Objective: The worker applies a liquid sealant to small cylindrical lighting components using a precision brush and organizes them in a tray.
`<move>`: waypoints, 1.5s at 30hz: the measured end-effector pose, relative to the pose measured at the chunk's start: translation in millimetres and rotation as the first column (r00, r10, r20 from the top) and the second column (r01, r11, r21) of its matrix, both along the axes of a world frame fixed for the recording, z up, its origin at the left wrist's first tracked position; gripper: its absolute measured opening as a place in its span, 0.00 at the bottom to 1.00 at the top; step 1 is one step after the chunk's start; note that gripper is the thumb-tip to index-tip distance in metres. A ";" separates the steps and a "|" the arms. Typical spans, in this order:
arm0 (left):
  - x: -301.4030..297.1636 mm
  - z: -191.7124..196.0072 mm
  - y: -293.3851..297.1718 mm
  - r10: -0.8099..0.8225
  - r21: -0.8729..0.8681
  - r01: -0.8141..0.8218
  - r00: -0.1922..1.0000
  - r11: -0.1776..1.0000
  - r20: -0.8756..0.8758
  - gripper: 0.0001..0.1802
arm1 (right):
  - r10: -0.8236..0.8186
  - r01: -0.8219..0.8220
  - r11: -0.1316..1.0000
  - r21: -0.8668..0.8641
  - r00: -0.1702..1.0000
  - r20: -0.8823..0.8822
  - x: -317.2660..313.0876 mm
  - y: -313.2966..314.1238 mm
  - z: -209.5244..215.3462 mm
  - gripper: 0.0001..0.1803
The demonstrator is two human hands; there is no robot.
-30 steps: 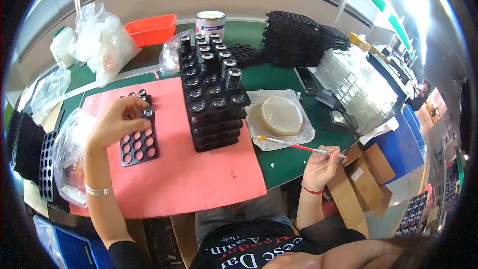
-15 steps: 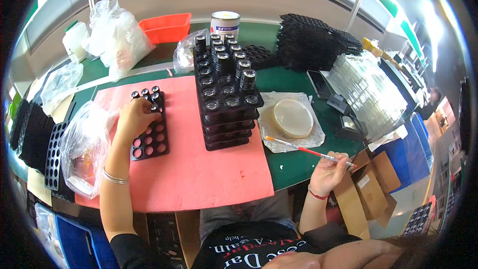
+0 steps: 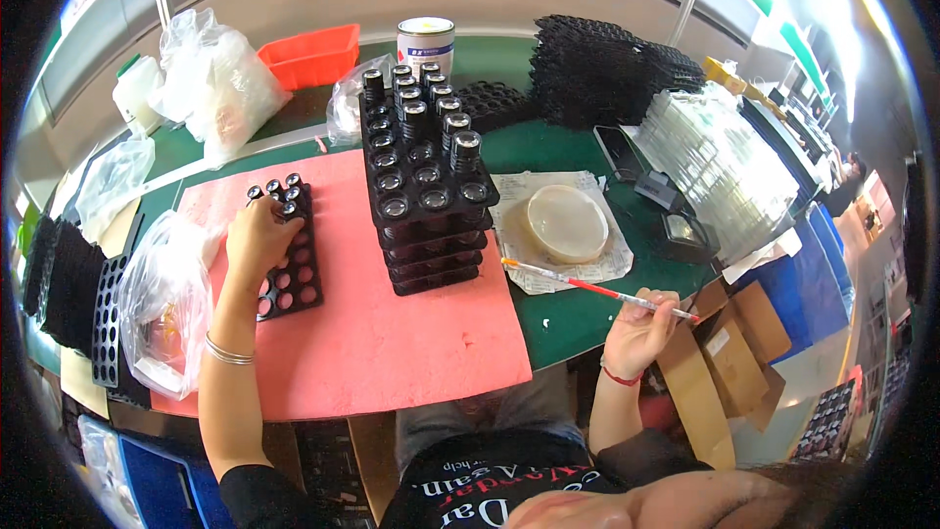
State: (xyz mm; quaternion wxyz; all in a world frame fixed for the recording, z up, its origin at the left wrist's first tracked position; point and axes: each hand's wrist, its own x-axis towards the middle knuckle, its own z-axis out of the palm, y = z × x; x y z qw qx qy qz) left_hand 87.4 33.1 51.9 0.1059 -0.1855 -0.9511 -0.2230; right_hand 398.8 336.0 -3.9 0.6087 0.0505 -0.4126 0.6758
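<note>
My left hand (image 3: 259,240) is closed in a pinch over a small black tray with round holes (image 3: 295,279). Whatever is between its fingertips is hidden. Several short black cylinders with glassy tops (image 3: 274,186) stand in the tray's far end, beside the fingers. My right hand (image 3: 638,335) grips a slim paintbrush with a red and white handle (image 3: 597,289), its orange-tipped end pointing left. That end hovers near a round shallow dish of pale, cloudy material (image 3: 568,223), set on a paper sheet (image 3: 534,279).
A stack of black trays (image 3: 431,245) holding black cylinders stands on the pink mat (image 3: 411,353). Behind are a metal can (image 3: 426,44), a red bin (image 3: 311,57) and plastic bags (image 3: 215,88). Black trays (image 3: 607,73) and clear trays (image 3: 720,152) pile up at right. A phone (image 3: 617,152) lies nearby.
The whole view has shifted slightly, moving the table things a little left. My left hand stays at the tray, and my right hand still holds the brush beside the dish.
</note>
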 end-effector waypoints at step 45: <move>131.2 67.6 67.2 -0.492 0.572 0.787 0.602 0.231 -0.630 0.16 | 0.172 -0.184 0.975 -0.128 0.980 -0.099 6.1 10.4 -0.8 0.09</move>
